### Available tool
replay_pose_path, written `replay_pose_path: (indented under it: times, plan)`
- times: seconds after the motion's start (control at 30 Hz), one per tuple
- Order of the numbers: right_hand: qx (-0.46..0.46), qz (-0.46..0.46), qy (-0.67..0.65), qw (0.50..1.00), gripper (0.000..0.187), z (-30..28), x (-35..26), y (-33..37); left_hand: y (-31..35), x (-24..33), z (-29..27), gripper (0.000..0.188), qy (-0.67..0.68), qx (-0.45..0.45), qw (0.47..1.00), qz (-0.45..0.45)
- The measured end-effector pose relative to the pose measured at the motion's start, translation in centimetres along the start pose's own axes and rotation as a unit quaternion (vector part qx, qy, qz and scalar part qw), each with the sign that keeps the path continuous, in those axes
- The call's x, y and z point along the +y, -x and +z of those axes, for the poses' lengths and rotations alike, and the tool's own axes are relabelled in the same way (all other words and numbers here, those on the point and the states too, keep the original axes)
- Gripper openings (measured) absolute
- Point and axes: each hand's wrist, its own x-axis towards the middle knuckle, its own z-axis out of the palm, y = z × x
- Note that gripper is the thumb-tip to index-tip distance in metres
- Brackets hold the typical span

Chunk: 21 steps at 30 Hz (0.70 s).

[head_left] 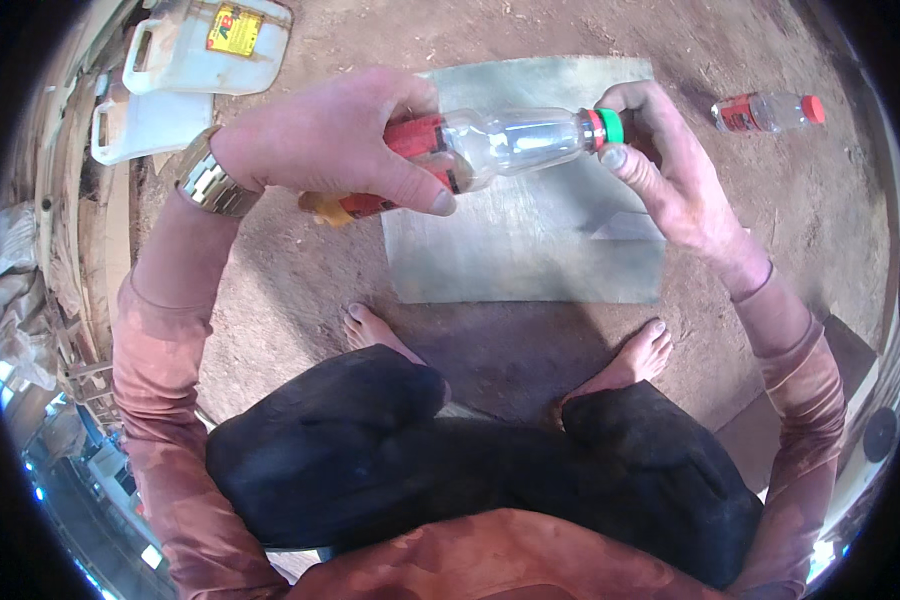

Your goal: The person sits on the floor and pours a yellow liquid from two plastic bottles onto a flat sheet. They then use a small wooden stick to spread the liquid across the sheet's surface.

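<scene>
From where I stand, the head view, the only one, shows a clear bottle (pixel 535 140) with a red label, held lengthwise at the upper centre of the frame above a pale sheet (pixel 530 265) on the earthen floor (pixel 285 275). The left hand (pixel 325 130) wraps round its labelled body; the right hand (pixel 675 175) has thumb and forefinger at the green cap (pixel 614 126), pinching around it. An orange end (pixel 330 210) pokes out below the left wrist; whether it belongs to the bottle, I cannot tell. Another bottle (pixel 770 112), red-capped, lies at the upper right, and two whitish jugs (pixel 220 55) sit at the upper left. I'd judge the step in hand to be working the cap, though tightening or loosening doesn't show. To my eye, the next move calls for a firm left hold, without squeezing the thin plastic, while the right fingertips turn squarely about the neck.
</scene>
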Motion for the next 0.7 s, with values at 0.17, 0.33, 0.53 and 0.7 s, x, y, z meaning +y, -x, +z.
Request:
replay_pose_path:
  times: [0.17, 0.33, 0.53, 0.7]
  plan:
    - [0.003, -0.120, 0.119, 0.986, 0.047, 0.1, 1.2, 0.7, 0.2, -0.9, -0.5, 0.048, 0.069, -0.062, 0.993, -0.074]
    - [-0.005, -0.015, 0.238, 0.971, 0.043, -1.0, 4.3, 0.8, 0.2, -2.3, 0.8, 0.047, 0.089, -0.021, 0.993, -0.073]
    - [-0.106, 0.201, 0.322, 0.919, 0.039, -2.9, 7.8, 1.8, -0.8, -2.1, 1.5, 0.051, -0.187, 0.038, 0.980, -0.058]
    - [-0.120, 0.182, 0.319, 0.922, 0.036, -3.2, 8.7, 2.8, -1.1, -0.7, 1.7, 0.048, -0.218, 0.072, 0.972, -0.055]
